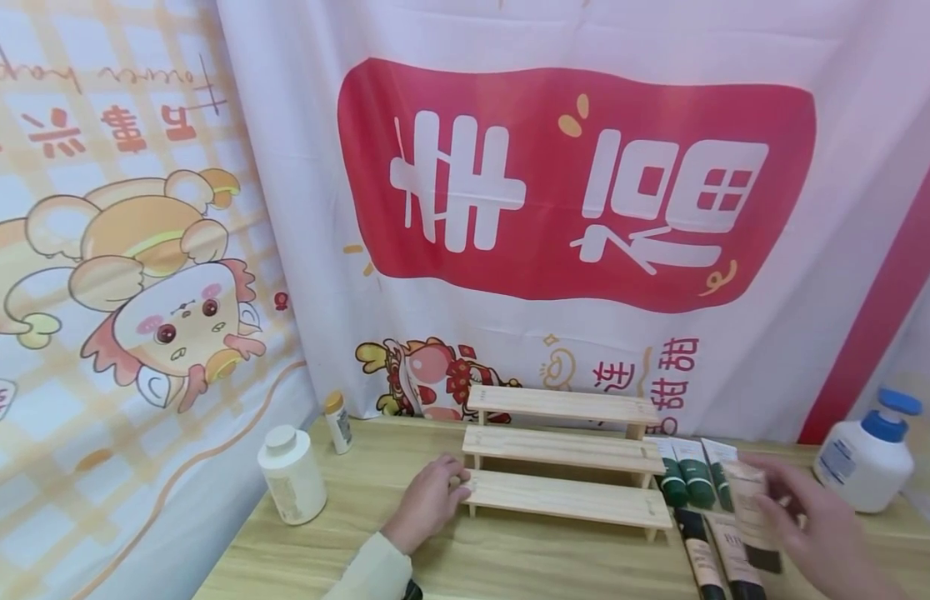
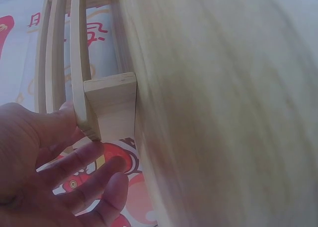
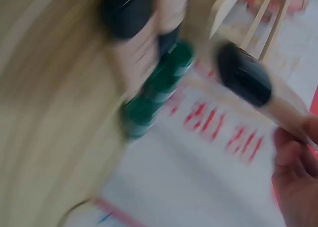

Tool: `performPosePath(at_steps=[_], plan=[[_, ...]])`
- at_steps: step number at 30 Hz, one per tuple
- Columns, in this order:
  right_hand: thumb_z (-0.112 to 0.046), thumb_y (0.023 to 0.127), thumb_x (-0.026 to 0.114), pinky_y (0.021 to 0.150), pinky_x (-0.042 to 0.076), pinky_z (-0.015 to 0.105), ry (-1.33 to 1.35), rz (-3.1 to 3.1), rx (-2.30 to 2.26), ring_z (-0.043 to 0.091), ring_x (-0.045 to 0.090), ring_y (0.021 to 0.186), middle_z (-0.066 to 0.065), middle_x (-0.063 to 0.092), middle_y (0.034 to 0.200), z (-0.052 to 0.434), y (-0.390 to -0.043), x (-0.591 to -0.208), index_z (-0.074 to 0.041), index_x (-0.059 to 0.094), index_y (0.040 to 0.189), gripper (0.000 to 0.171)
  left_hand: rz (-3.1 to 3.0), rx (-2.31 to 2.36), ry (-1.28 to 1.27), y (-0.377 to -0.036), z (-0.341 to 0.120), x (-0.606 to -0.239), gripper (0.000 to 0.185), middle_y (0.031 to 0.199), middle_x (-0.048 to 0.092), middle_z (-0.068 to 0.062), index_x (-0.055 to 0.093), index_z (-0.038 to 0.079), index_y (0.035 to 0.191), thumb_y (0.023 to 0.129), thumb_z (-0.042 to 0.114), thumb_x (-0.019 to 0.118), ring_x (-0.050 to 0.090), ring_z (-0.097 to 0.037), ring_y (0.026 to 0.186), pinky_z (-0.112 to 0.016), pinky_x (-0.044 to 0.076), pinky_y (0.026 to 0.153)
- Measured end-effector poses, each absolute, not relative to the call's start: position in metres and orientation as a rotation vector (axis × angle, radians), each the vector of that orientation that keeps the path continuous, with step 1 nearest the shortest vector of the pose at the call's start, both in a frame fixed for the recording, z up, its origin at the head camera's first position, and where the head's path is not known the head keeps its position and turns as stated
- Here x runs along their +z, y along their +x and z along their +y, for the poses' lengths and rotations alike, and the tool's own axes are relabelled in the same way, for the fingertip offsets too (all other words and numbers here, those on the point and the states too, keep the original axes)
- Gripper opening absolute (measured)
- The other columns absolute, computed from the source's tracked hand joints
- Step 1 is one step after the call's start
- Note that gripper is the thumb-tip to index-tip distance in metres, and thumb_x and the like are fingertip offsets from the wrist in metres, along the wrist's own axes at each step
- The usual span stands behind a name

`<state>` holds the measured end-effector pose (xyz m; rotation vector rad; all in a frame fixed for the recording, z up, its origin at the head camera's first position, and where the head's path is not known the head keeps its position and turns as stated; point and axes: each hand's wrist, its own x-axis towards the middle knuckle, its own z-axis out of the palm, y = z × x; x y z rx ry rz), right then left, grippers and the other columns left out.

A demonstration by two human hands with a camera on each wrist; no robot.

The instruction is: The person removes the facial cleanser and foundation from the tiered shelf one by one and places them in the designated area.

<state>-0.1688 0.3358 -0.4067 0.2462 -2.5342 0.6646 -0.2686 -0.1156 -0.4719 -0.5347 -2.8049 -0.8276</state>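
A three-step wooden shelf (image 1: 562,454) stands on the wooden table (image 1: 510,558) against a printed cloth backdrop. My left hand (image 1: 442,487) rests with relaxed fingers against the left end of the lowest step; in the left wrist view the fingers (image 2: 84,167) lie beside that end piece (image 2: 112,108). Right of the shelf, my right hand (image 1: 780,492) holds a beige tube with a black cap (image 1: 752,508) just above the table. The blurred right wrist view shows that tube (image 3: 248,83) pinched by the fingers (image 3: 293,162).
Several green-capped tubes (image 1: 690,479) and beige black-capped tubes (image 1: 708,567) lie by the shelf's right end. A white pump bottle with a blue top (image 1: 870,458) stands far right. At the left stand a white cream-capped bottle (image 1: 291,477) and a small yellow-capped bottle (image 1: 337,422).
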Motion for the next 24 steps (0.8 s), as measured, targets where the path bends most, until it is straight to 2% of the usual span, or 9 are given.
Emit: performPosePath(at_steps=[5, 11, 14, 24], plan=[[0.0, 0.09, 0.054, 0.054, 0.045, 0.026, -0.026, -2.932, 0.797, 0.019, 0.047, 0.07, 0.005, 0.051, 0.081, 0.381, -0.178, -0.427, 0.003, 0.045, 0.127, 0.038, -2.796, -0.817, -0.543, -0.268, -0.118, -0.471, 0.018, 0.106, 0.059, -0.003, 0.067, 0.011, 0.097, 0.081, 0.017, 0.073, 0.058, -0.022, 0.094, -0.041, 0.051, 0.084], [-0.009, 0.094, 0.052, 0.062, 0.048, 0.033, -0.264, -3.116, 1.024, 0.02, 0.051, 0.078, 0.008, 0.055, 0.095, 0.41, -0.201, -0.47, 0.004, 0.037, 0.134, 0.045, -2.799, -0.811, -0.544, -0.268, -0.119, -0.469, 0.017, 0.107, 0.059, -0.004, 0.067, 0.011, 0.096, 0.082, 0.017, 0.073, 0.058, -0.023, 0.095, -0.041, 0.051, 0.084], [-0.013, 0.095, 0.052, 0.062, 0.048, 0.034, -0.308, -3.146, 1.077, 0.019, 0.053, 0.078, 0.008, 0.057, 0.095, 0.42, -0.211, -0.486, 0.004, 0.036, 0.136, 0.047, -2.804, -0.81, -0.539, -0.269, -0.119, -0.469, 0.016, 0.108, 0.059, -0.004, 0.067, 0.011, 0.096, 0.082, 0.018, 0.073, 0.058, -0.023, 0.095, -0.041, 0.05, 0.084], [-0.025, 0.097, 0.055, 0.065, 0.052, 0.039, -0.38, -3.14, 1.126, 0.02, 0.055, 0.079, 0.013, 0.062, 0.099, 0.429, -0.223, -0.503, 0.007, 0.047, 0.128, 0.046, -2.823, -0.805, -0.515, -0.27, -0.121, -0.47, 0.018, 0.113, 0.059, -0.006, 0.067, 0.012, 0.098, 0.082, 0.019, 0.073, 0.057, -0.025, 0.1, -0.043, 0.049, 0.088]])
